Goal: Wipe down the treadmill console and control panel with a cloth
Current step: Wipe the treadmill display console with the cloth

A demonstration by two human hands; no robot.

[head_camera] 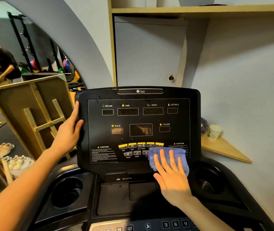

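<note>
The black treadmill console stands upright in front of me, with dark displays and a row of yellow buttons. My right hand presses a blue cloth flat against the console's lower right corner, fingers spread, covering part of the buttons and the right caution label. My left hand grips the console's left edge, thumb on the front face. Below the console lies the lower control panel with numbered keys.
Cup holders sit at the left and right of the tray. A paper cup stands on a wooden corner shelf at the right. A wooden box and shoes are at the left, below a mirror. The wall is close behind.
</note>
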